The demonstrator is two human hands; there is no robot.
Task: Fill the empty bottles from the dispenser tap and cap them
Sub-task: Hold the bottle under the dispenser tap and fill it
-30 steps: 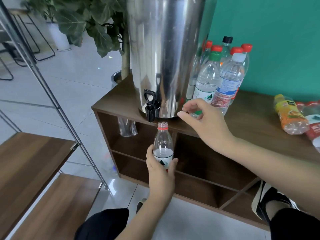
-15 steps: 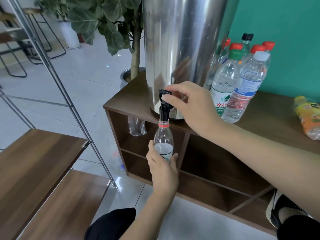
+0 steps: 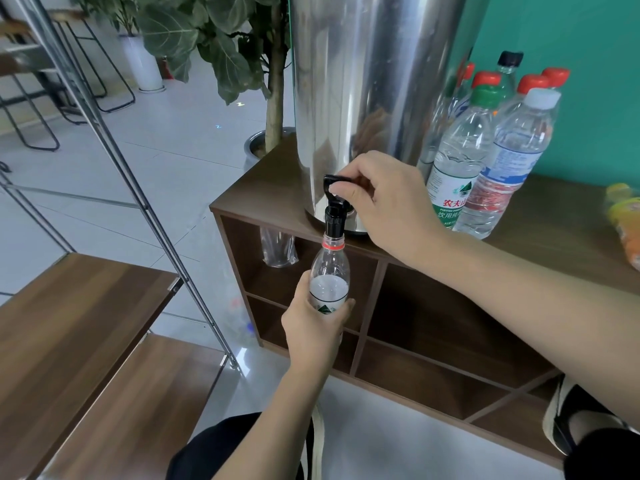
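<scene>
A tall steel dispenser stands on a brown cabinet. Its black tap juts over the cabinet's front edge. My right hand pinches the tap's lever from the right. My left hand grips a small clear bottle round its label and holds it upright, with its open mouth and red neck ring right under the spout. Several capped bottles stand in a cluster to the right of the dispenser.
An orange drink bottle lies on the cabinet top at the far right. A plastic bag hangs in the upper left cubby. A metal-framed wooden shelf stands at the left. A potted plant rises behind the cabinet.
My right hand moved from in front of the capped bottles to the tap lever. My left hand raised the bottle until its mouth met the spout.
</scene>
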